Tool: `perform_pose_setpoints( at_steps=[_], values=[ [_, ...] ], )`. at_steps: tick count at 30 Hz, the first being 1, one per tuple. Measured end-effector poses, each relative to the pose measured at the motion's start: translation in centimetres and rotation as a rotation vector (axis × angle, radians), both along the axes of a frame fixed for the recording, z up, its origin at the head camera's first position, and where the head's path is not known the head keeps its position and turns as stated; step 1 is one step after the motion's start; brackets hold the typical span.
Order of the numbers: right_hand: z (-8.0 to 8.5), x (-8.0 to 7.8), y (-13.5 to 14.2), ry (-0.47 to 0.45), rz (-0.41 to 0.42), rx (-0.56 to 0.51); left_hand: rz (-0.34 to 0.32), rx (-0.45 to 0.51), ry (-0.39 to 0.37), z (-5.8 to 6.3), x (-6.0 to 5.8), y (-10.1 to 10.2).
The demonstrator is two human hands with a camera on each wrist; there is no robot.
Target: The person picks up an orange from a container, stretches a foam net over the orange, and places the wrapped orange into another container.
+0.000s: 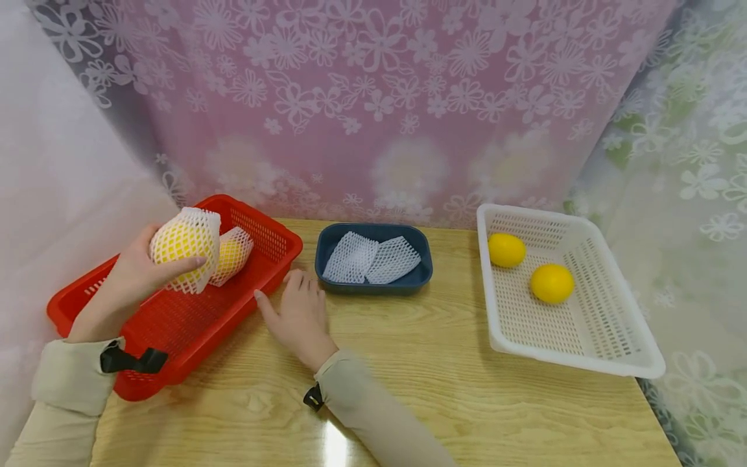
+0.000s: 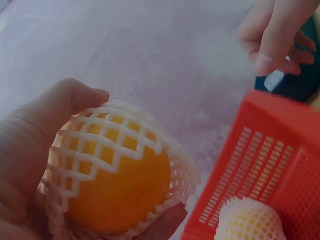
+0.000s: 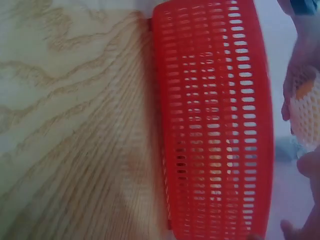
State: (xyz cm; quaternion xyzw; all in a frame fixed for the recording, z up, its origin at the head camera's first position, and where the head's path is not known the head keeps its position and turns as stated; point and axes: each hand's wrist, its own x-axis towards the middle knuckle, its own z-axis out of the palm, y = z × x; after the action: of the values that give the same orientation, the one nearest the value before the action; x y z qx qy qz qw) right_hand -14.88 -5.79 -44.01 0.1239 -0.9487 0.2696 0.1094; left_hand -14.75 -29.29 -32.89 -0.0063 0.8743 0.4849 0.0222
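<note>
My left hand grips a round yellow-orange fruit in a white foam net, held over the red basket. In the left wrist view the net has an opening that bares part of the fruit's skin. A second netted fruit lies inside that basket. My right hand holds nothing; its fingers are loosely bent between the red basket's side and the dark blue tray. Two foam nets, one on the left and one on the right, lie flattened in this tray.
A white basket stands on the right of the wooden table, with two bare yellow fruits inside, one nearer the back and one in front. A pink flowered curtain hangs behind.
</note>
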Motion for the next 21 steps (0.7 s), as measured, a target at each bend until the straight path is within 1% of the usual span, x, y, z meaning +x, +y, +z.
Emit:
perform_pose_setpoints(
  at_steps=[3, 5, 7, 12, 15, 16, 19, 21],
  values=[
    [-0.2, -0.2, -1.1, -0.032, -0.028, 0.119, -0.011, -0.062, -0.042, 0.0, -1.8, -0.6],
    [-0.3, -0.4, -1.6, -0.058, -0.041, 0.178, -0.029, -0.108, -0.057, -0.3, -3.0, -0.6],
    [-0.3, -0.6, -1.9, -0.092, -0.038, 0.207, -0.048, -0.157, -0.076, -1.0, -4.1, -0.5],
    [0.0, -0.7, -2.1, -0.180, -0.022, 0.218, -0.113, -0.221, -0.094, -3.4, -6.5, 0.4],
    [0.2, -0.7, -2.2, -0.216, -0.008, 0.221, -0.146, -0.250, -0.114, -4.7, -7.4, 1.1],
    [0.2, -0.6, -2.3, -0.225, -0.003, 0.219, -0.148, -0.266, -0.115, -5.0, -7.6, 1.3],
    [0.1, -0.6, -2.5, -0.238, 0.013, 0.216, -0.160, -0.327, -0.100, -5.6, -7.7, 1.8],
    [0.0, -0.5, -2.7, -0.237, 0.016, 0.214, -0.170, -0.357, -0.067, -5.7, -7.8, 2.2]
  ],
)
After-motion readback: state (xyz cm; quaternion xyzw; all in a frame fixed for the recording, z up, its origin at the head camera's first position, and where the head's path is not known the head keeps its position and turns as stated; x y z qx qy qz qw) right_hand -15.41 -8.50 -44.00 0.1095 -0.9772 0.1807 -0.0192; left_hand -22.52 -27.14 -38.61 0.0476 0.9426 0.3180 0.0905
